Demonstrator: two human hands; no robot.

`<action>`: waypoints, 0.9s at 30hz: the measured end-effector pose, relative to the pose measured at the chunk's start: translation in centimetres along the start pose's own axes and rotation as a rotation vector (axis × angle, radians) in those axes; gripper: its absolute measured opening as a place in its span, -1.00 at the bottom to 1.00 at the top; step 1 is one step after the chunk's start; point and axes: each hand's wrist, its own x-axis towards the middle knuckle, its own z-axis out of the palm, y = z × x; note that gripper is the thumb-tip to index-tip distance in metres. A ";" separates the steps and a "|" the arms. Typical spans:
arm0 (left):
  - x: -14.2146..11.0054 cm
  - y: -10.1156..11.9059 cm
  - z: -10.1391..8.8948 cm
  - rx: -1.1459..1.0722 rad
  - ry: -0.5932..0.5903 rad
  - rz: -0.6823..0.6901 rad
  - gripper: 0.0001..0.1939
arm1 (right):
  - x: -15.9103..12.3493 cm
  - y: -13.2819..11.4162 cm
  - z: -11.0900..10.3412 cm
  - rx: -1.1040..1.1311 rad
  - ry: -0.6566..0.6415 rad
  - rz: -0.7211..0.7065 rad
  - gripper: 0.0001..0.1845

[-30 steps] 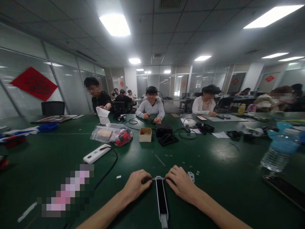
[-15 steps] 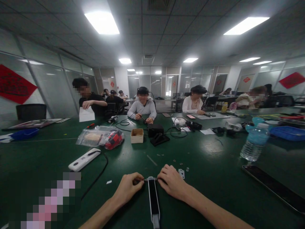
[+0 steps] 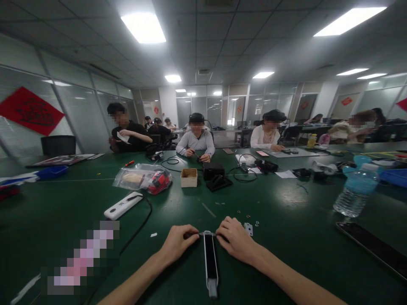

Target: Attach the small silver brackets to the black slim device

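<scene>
A long narrow piece with a white frame and a black face (image 3: 210,258) lies on the green table before me, with a grey tab at its near end. A thin metal rod (image 3: 201,234) sticks out sideways at its far end. My left hand (image 3: 178,242) pinches the rod's left end between thumb and fingers. On the other side, the closed fingers of my right hand (image 3: 234,238) meet the rod's right end, whose tip they hide. Just beyond my right hand are a small metal plate with holes (image 3: 248,229) and several small nuts or washers (image 3: 248,216).
A white power strip (image 3: 123,206) with a black cable lies left, near a bagged red item (image 3: 159,181). Ahead stand a small open box (image 3: 188,178) and black devices (image 3: 219,183). To the right are a water bottle (image 3: 354,195) and a phone (image 3: 372,245). Co-workers sit opposite.
The view has turned slightly left, so everything sits further right in the picture. Both hands keep their hold at the rod. A co-worker at the far left has raised a white sheet.
</scene>
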 end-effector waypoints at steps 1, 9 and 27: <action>0.0 0.1 0.0 0.004 -0.010 0.001 -0.78 | 0.0 0.1 0.1 0.011 0.004 -0.004 -0.75; 0.0 -0.1 0.4 0.115 -0.020 0.081 -0.79 | -0.1 0.1 0.4 0.027 0.008 -0.025 -0.75; 0.3 -1.3 1.2 0.223 0.054 0.101 -0.76 | 0.2 1.4 -0.7 -0.026 0.051 -0.006 -0.80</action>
